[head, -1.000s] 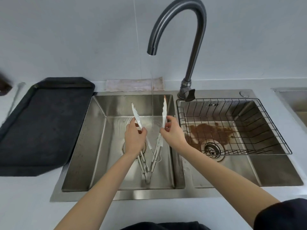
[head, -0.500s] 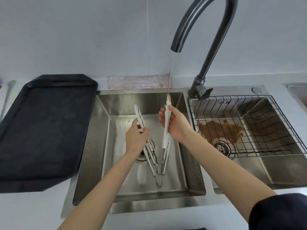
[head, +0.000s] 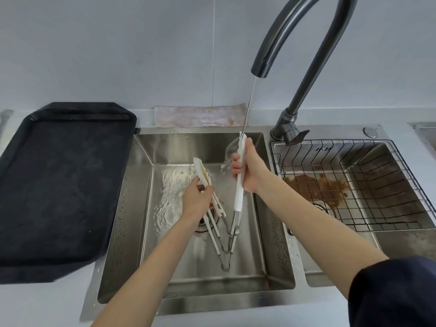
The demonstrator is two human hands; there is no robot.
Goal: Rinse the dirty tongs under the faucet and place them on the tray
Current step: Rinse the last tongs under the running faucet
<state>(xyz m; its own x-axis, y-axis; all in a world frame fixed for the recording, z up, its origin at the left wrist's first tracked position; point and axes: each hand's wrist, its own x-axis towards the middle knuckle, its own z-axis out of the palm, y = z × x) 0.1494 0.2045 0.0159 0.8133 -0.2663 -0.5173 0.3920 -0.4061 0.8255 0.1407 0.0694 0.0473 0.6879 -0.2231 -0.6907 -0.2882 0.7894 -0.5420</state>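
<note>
A pale grey wall backs a light countertop (head: 47, 303) in which we see a steel double sink. The left basin (head: 247, 267) is wet, water rippling over its floor around the drain; the right basin (head: 401, 241) carries a wire basket (head: 354, 166) above a brown stain near its drain. A dark gooseneck faucet (head: 304, 48) rises at about one o'clock from the basin's centre, and a thin stream (head: 249, 105) falls from its spout. Along the wall at twelve o'clock lies a folded pinkish cloth (head: 198, 116). At nine o'clock, on the counter just beside the sink, sits the black tray (head: 61, 185).

Over the left basin we find the tongs (head: 238, 192) spread in a V, hinge end low toward six o'clock, white arms pointing up. Our right hand (head: 250, 171) is clenched round the right arm of the tongs, holding it nearly upright — its tip meets the stream, and water fans off to the left. Our left hand (head: 197, 200) grips the left arm partway along, thumb over it, the tip slanting toward eleven o'clock. Both forearms reach in from five and seven o'clock; a dark sleeve (head: 396, 293) covers the right upper arm. The tongs are well apart from the tray.
</note>
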